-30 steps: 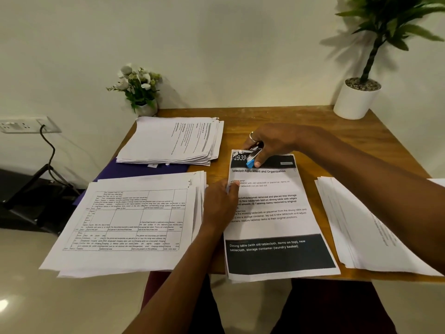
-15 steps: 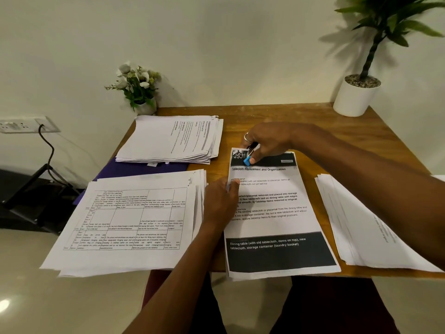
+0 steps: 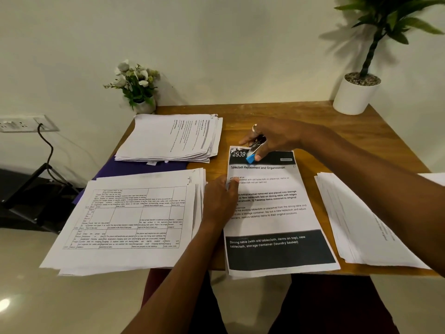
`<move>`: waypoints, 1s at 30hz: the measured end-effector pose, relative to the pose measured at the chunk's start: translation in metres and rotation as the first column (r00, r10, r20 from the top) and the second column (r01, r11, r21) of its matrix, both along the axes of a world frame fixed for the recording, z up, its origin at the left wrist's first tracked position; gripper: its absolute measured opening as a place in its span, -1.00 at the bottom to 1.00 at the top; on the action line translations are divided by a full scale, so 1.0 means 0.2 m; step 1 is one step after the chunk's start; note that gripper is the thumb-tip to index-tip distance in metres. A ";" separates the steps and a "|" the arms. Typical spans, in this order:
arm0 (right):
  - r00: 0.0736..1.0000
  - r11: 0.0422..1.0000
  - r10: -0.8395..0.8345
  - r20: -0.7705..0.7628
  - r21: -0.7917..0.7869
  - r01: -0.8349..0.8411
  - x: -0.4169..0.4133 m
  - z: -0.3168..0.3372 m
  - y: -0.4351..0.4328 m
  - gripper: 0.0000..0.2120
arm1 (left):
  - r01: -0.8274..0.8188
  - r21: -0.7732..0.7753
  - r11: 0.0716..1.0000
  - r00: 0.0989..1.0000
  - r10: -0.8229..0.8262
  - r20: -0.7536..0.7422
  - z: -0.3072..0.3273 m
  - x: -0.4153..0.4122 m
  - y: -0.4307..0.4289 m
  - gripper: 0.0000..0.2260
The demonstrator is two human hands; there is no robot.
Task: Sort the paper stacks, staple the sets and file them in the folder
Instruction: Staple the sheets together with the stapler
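My right hand (image 3: 272,137) grips the stapler (image 3: 255,150) at the top-left corner of the printed set (image 3: 272,220), which lies on the counter (image 3: 313,121). My left hand (image 3: 220,201) presses its left edge. The light, limp sheets look likely to slide, so I'd pin them near that corner.

Warm, rather dim indoor light. The potted plant (image 3: 385,20) throws a soft shadow onto the wall (image 3: 332,39) to its left. A small glare spot shines on the floor (image 3: 6,303) at lower left. Wide-angle distortion bows the worktop (image 3: 313,121) edges. Print on the middle sheet (image 3: 272,213) reads sharp; the right stack (image 3: 361,225) looks smeared.
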State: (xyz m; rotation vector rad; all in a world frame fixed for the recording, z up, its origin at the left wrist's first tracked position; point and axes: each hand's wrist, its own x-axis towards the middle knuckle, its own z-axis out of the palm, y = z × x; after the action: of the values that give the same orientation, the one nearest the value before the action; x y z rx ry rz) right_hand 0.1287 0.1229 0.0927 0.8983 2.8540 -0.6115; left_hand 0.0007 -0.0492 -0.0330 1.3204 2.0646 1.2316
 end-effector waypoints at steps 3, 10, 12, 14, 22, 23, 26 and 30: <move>0.990 0.997 -0.083 -0.115 -0.014 0.082 0.12 -0.03 0.02 -0.52 | -0.006 0.030 1.000 1.000 0.005 0.020 0.03 0.01 -0.02 -0.76; 0.728 0.853 -0.517 -0.451 -0.196 0.484 0.41 -0.23 -0.04 -0.48 | -0.011 0.053 0.999 0.999 0.008 0.046 0.00 0.01 -0.02 -0.83; 0.617 0.767 -0.628 -0.475 -0.244 0.593 0.44 -0.29 -0.11 -0.50 | -0.016 0.058 0.998 0.999 0.013 0.050 -0.01 0.00 -0.02 -0.84; 0.553 0.710 -0.689 -0.468 -0.286 0.644 0.45 -0.34 -0.18 -0.52 | -0.014 0.071 0.997 0.999 0.011 0.049 -0.03 0.00 -0.01 -0.81; 0.475 0.618 -0.766 -0.433 -0.296 0.728 0.43 -0.47 -0.37 -0.61 | -0.026 0.066 0.997 0.997 0.021 0.073 -0.03 -0.02 -0.01 -0.77; 0.474 0.615 -0.767 -0.432 -0.287 0.734 0.42 -0.47 -0.38 -0.60 | -0.023 0.061 0.998 0.996 0.018 0.082 -0.02 -0.01 -0.02 -0.77; 0.452 0.598 -0.776 -0.440 -0.284 0.750 0.42 -0.45 -0.39 -0.60 | 0.004 0.028 1.000 0.994 -0.007 0.110 0.00 -0.03 -0.01 -0.74; 0.410 0.561 -0.795 -0.448 -0.284 0.778 0.43 -0.43 -0.41 -0.60 | 0.033 -0.031 0.999 0.990 -0.029 0.135 0.09 -0.07 0.02 -0.76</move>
State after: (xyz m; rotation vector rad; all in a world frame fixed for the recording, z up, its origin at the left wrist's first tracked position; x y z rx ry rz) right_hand 0.2151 0.0405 0.0074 2.4911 2.5982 -1.1253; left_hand -0.0131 -0.0448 -0.0142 1.2156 1.9553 1.2328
